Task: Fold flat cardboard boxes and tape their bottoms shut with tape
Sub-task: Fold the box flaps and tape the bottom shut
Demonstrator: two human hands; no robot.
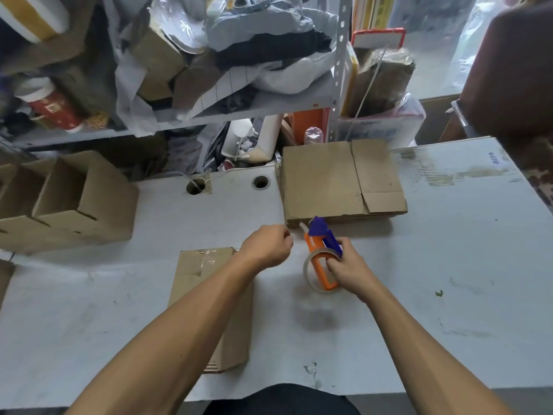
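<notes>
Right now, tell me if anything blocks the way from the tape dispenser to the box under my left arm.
Only your own left forearm does. The right hand grips the tape dispenser just right of the folded box, bare table between them. The left forearm lies across the box's top, and the left hand hovers above its far corner.

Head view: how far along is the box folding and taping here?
Done: erected boxes stand at the table's left, and the box under the left forearm shows tape on its top face. In hand: the right hand grips the tape dispenser; the left hand is curled beside its tape end. Left: the stack of flat boxes is still unfolded.
</notes>
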